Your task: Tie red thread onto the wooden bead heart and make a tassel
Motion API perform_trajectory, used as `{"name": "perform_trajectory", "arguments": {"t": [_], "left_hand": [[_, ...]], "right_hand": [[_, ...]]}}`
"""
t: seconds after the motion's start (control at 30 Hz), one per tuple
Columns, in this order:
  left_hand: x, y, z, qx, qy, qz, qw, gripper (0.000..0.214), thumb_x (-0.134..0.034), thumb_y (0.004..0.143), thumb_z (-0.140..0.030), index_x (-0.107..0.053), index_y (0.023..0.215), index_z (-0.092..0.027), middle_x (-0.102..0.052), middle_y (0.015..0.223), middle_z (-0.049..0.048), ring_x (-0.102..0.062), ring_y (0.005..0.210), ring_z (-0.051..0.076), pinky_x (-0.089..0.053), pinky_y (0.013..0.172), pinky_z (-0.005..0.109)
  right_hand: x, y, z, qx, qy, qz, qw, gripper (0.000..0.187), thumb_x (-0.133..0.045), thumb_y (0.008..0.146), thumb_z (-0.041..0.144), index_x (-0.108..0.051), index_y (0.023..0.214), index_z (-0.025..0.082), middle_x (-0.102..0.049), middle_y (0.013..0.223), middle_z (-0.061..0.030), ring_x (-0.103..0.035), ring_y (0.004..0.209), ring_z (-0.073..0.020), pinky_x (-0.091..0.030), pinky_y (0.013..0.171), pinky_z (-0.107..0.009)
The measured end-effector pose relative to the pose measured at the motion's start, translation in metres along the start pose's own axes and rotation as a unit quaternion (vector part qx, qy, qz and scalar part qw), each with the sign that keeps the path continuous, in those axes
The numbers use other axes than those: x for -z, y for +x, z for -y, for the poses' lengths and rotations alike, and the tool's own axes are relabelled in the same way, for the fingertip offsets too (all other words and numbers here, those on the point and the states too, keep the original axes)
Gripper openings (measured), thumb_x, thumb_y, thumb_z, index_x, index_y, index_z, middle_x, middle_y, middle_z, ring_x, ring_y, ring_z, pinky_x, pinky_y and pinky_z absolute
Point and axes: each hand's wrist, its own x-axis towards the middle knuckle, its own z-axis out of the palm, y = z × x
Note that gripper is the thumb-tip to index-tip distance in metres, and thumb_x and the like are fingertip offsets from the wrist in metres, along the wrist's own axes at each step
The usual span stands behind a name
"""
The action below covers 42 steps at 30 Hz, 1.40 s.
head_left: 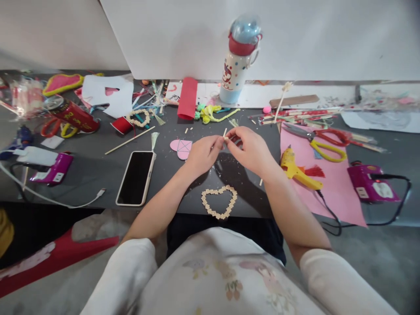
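My left hand [204, 154] and my right hand [251, 148] meet above the dark table [98, 175], fingertips pinched together on a tiny pale stick piece [225, 138]. Something red shows inside the right hand's fingers, too hidden to name. Just below the hands, near the table's front edge, lies a heart outline made of small pale beads [219, 201]. A pink paper heart [181, 148] sits left of the left hand.
A phone [136, 177] lies face up at left. Yellow glue gun [295, 168] and scissors [323, 140] rest on pink paper [331, 183] at right. A water bottle [238, 61] stands at the back. Craft scraps, sticks and purple devices [372, 183] clutter both sides.
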Motion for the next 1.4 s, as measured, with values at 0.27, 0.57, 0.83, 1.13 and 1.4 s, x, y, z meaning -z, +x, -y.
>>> {"name": "perform_trajectory", "arguments": {"t": [0.27, 0.57, 0.83, 1.13, 1.4], "left_hand": [[0.003, 0.001, 0.005, 0.016, 0.081, 0.022, 0.996, 0.045, -0.028, 0.1, -0.04, -0.062, 0.082, -0.019, -0.069, 0.082, 0.006, -0.062, 0.077, 0.018, -0.043, 0.068, 0.031], [0.005, 0.003, 0.002, 0.015, 0.172, 0.082, 0.982, 0.042, -0.028, 0.1, -0.033, -0.065, 0.088, -0.017, -0.071, 0.087, 0.0093, -0.065, 0.083, 0.022, -0.045, 0.071, 0.033], [0.013, 0.002, 0.0, 0.026, 0.217, 0.107, 0.97, 0.038, -0.033, 0.098, -0.032, -0.066, 0.087, -0.017, -0.071, 0.087, 0.0103, -0.066, 0.083, 0.023, -0.044, 0.068, 0.033], [0.03, 0.005, 0.016, 0.122, 0.238, 0.045, 0.963, 0.028, -0.042, 0.095, -0.029, -0.069, 0.094, -0.021, -0.074, 0.094, 0.0089, -0.067, 0.087, 0.025, -0.045, 0.072, 0.034], [0.058, 0.0, 0.009, 0.168, 0.243, 0.038, 0.954, 0.028, -0.041, 0.09, -0.015, -0.063, 0.108, -0.019, -0.072, 0.103, 0.0115, -0.066, 0.095, 0.026, -0.048, 0.082, 0.038]], "right_hand": [[-0.015, 0.0, -0.004, 0.028, -0.042, -0.008, 0.999, 0.012, -0.05, 0.088, 0.026, -0.059, 0.09, 0.019, -0.067, 0.09, -0.0081, -0.062, 0.082, -0.0204, -0.046, 0.074, -0.033], [-0.013, 0.0, 0.001, 0.03, -0.142, 0.065, 0.987, 0.017, -0.045, 0.091, 0.026, -0.06, 0.094, 0.017, -0.067, 0.095, -0.0105, -0.062, 0.081, -0.0216, -0.042, 0.07, -0.032], [-0.012, 0.003, -0.003, 0.024, -0.142, 0.09, 0.986, 0.014, -0.048, 0.089, 0.026, -0.06, 0.09, 0.019, -0.068, 0.09, -0.0085, -0.062, 0.08, -0.022, -0.041, 0.07, -0.032], [-0.012, 0.002, -0.011, 0.01, -0.121, 0.081, 0.989, 0.012, -0.051, 0.086, 0.024, -0.061, 0.089, 0.02, -0.067, 0.09, -0.0067, -0.062, 0.081, -0.0211, -0.041, 0.071, -0.031], [-0.013, 0.003, 0.002, 0.017, -0.135, 0.122, 0.983, 0.011, -0.052, 0.084, 0.024, -0.061, 0.083, 0.019, -0.069, 0.081, -0.0071, -0.061, 0.074, -0.0206, -0.037, 0.065, -0.03]]}}
